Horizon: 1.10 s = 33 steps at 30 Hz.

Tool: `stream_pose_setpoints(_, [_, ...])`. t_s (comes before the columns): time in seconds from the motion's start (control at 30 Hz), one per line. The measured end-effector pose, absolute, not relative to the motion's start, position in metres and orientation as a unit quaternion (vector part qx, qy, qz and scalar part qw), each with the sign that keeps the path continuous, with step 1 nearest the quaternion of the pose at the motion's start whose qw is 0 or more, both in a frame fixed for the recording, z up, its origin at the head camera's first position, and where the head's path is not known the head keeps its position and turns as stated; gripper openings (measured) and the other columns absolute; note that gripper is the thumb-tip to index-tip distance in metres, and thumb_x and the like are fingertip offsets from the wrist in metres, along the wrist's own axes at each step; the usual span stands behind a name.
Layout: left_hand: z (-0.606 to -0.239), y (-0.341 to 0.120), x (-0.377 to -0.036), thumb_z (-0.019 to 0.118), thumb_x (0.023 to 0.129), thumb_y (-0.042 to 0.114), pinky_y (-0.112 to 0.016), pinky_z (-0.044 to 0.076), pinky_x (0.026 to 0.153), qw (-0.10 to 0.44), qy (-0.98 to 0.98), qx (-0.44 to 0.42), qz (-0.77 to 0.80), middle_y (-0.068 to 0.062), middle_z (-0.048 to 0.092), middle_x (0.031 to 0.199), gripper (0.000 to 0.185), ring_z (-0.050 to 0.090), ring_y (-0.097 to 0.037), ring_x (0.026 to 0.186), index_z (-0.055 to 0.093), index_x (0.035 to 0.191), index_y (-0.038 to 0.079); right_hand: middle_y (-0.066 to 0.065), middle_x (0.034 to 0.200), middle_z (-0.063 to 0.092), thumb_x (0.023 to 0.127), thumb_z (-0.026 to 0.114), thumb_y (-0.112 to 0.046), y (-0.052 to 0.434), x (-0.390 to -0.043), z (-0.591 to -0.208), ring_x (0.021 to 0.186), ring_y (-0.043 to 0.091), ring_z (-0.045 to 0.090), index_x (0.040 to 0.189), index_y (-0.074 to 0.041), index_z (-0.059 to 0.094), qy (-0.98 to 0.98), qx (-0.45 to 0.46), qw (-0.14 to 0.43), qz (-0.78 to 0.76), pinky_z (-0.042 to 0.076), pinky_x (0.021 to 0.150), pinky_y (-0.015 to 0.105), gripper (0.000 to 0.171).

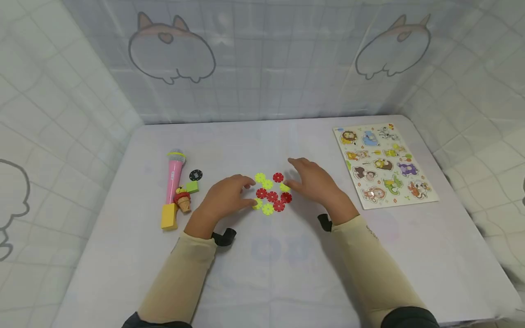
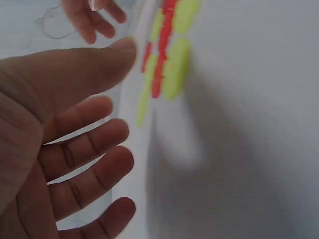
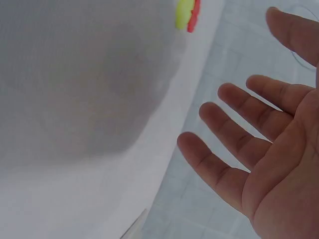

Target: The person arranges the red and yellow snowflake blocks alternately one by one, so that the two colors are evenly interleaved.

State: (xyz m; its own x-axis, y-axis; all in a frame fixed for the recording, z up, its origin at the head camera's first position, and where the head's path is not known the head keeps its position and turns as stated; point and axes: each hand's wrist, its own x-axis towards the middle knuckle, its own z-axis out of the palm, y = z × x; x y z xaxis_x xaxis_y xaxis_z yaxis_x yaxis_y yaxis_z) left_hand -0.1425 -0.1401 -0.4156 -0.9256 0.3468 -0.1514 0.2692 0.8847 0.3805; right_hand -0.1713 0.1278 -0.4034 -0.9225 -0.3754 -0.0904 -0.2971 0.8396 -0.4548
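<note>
- White table (image 1: 287,273), both hands open, holding nothing.
- Left hand (image 1: 223,196) and right hand (image 1: 316,182) flank the discs (image 1: 271,196).
- Risk: a careless sweep could scatter them.

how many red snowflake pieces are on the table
5 red pieces: one at the top, one at the left, one in the middle, one at the right, one at the bottom. The hands may hide more.

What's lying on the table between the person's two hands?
A cluster of red and yellow-green snowflake discs lies between the left hand and the right hand, shown clearly in the head view.
</note>
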Motion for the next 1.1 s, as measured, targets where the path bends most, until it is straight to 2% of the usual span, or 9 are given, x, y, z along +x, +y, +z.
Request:
stream_pose_setpoints(0.1, [-0.417,-0.139,-0.142,0.088,0.084,0.035,-0.043,0.052,0.093,0.137,0.962,0.160,0.174,-0.001,0.068,0.113,0.052,0.062,-0.019,0.104,0.069,0.128,0.014,0.018,0.151,0.050,0.097,0.073,-0.035,0.121,-0.176,-0.403,0.138,0.037,0.047,0.153,-0.008,0.049,0.958,-0.176,0.103,-0.200,0.040,0.111,0.053,0.066])
stream_pose_setpoints(0.37, [-0.422,-0.128,-0.145,0.085,0.085,0.042,-0.039,0.053,0.081,0.151,0.967,0.131,0.156,0.001,0.067,0.097,0.041,0.059,-0.018,0.087,0.071,0.110,0.012,0.015,0.144,0.057,0.096,0.074,-0.034,0.103,-0.190,-0.414,0.131,0.032,0.054,0.145,-0.006,0.058,0.962,-0.169,0.146,-0.156,0.045,0.107,0.049,0.058])
stream_pose_setpoints(0.63, [-0.427,-0.118,-0.141,0.085,0.086,0.041,-0.040,0.054,0.085,0.147,0.974,0.103,0.135,-0.001,0.070,0.107,0.039,0.063,-0.019,0.093,0.075,0.111,0.013,0.011,0.127,0.062,0.097,0.073,-0.033,0.089,-0.200,-0.419,0.106,0.025,0.061,0.140,-0.008,0.063,0.966,-0.188,0.149,-0.094,0.052,0.092,0.041,0.051])
stream_pose_setpoints(0.97, [-0.422,-0.118,-0.136,0.085,0.087,0.037,-0.040,0.053,0.086,0.159,0.974,0.089,0.132,0.000,0.070,0.103,0.033,0.062,-0.019,0.093,0.075,0.109,0.013,0.009,0.109,0.060,0.098,0.071,-0.027,0.077,-0.203,-0.417,0.093,0.024,0.060,0.124,-0.007,0.067,0.972,-0.173,0.147,-0.066,0.055,0.081,0.040,0.033])
stream_pose_setpoints(1.1, [-0.422,-0.121,-0.135,0.085,0.087,0.036,-0.038,0.052,0.082,0.156,0.973,0.092,0.144,0.001,0.067,0.095,0.034,0.060,-0.019,0.089,0.071,0.109,0.014,0.008,0.102,0.059,0.097,0.073,-0.023,0.076,-0.203,-0.417,0.089,0.024,0.060,0.115,-0.006,0.064,0.971,-0.162,0.149,-0.097,0.054,0.077,0.039,0.026])
